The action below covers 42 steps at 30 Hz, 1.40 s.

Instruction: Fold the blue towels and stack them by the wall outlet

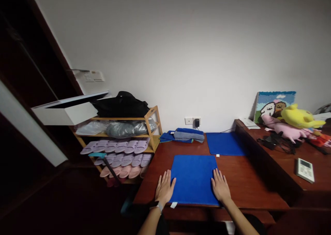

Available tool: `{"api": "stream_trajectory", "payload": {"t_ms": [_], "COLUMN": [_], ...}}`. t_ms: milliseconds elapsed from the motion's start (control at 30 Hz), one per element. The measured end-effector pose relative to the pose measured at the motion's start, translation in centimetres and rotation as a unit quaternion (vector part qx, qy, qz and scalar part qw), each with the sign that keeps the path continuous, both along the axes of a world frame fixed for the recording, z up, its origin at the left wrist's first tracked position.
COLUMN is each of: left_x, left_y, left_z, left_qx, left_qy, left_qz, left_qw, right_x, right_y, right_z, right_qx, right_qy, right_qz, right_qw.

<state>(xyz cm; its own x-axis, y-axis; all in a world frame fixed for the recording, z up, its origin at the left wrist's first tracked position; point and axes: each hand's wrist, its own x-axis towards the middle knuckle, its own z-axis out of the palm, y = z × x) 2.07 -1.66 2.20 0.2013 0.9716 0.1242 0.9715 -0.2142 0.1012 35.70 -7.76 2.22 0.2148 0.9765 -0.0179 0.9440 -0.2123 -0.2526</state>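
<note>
The left grip point(164, 188) is open and flat, palm down, holding nothing; its thumb lies at the left edge of a blue cloth point(193, 180), with the fingers spread on the surface point(250, 186) just beside it. The right grip point(220, 185) is likewise open and palm down, fingers together, pressed along the cloth's right edge. The cloth lies spread flat between them on the reddish-brown surface, its near edge close to the front of it and a white tag point(173, 205) sticking out at the near left corner. A wristband point(156, 204) circles the left wrist. Farther back, a second blue cloth point(226, 143) lies flat to the right, and folded blue and grey cloths point(186, 135) sit to the left by the wall, below a black plug point(197, 123). Left of the surface, a wooden rack point(153, 124) carries purple slippers point(121, 145) and a black bag point(121, 105). On the raised section at right are a yellow plush toy point(297, 117) and a white device point(305, 170).
</note>
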Motion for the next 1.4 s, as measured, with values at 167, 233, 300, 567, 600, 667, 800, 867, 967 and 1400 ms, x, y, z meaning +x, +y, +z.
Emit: {"api": "stream_trajectory", "payload": {"t_ms": [167, 233, 300, 567, 600, 667, 800, 867, 967, 1400], "left_x": [-0.3, -0.5, -0.2, 12.1, 14.3, 17.6, 18.5, 15.9, 9.2, -2.4], "left_y": [0.1, 0.0, -0.1, -4.2, -5.0, -6.3, -6.8, -6.0, -4.3, -2.8], "left_z": [0.1, 0.5, 1.2, 3.1, 2.7, 1.8, 0.3, 0.4, 0.9, -1.7], "left_qx": [0.002, 0.008, 0.034, 0.059, 0.044, 0.014, -0.026, -0.044, -0.07, -0.011], "left_qy": [0.001, 0.009, 0.017, -0.058, -0.064, -0.075, -0.081, -0.072, -0.046, -0.029], "left_qz": [0.0, 0.004, 0.005, -0.251, -0.29, -0.309, -0.262, -0.226, -0.137, -0.076], "left_qw": [1.0, 1.0, 0.999, 0.965, 0.954, 0.948, 0.961, 0.971, 0.987, 0.997], "right_x": [-0.9, -1.2, -1.3, -1.0, -0.9, -0.8, -0.6, -0.6, -0.7, 0.1], "right_y": [-3.0, -4.3, -5.0, -5.0, -5.0, -5.0, -5.0, -4.9, -4.9, -3.4], "right_z": [-0.2, -0.5, -0.7, -1.6, -1.9, -2.4, -3.0, -2.8, -2.5, -0.8], "right_qx": [0.017, 0.008, 0.01, 0.041, 0.041, 0.039, 0.041, 0.04, 0.042, -0.021], "right_qy": [0.003, 0.002, 0.006, 0.022, 0.019, 0.007, -0.004, -0.003, 0.002, 0.029], "right_qz": [0.003, 0.007, 0.008, 0.015, 0.021, 0.038, 0.046, 0.033, 0.022, 0.002], "right_qw": [1.0, 1.0, 1.0, 0.999, 0.999, 0.998, 0.998, 0.999, 0.999, 0.999]}}
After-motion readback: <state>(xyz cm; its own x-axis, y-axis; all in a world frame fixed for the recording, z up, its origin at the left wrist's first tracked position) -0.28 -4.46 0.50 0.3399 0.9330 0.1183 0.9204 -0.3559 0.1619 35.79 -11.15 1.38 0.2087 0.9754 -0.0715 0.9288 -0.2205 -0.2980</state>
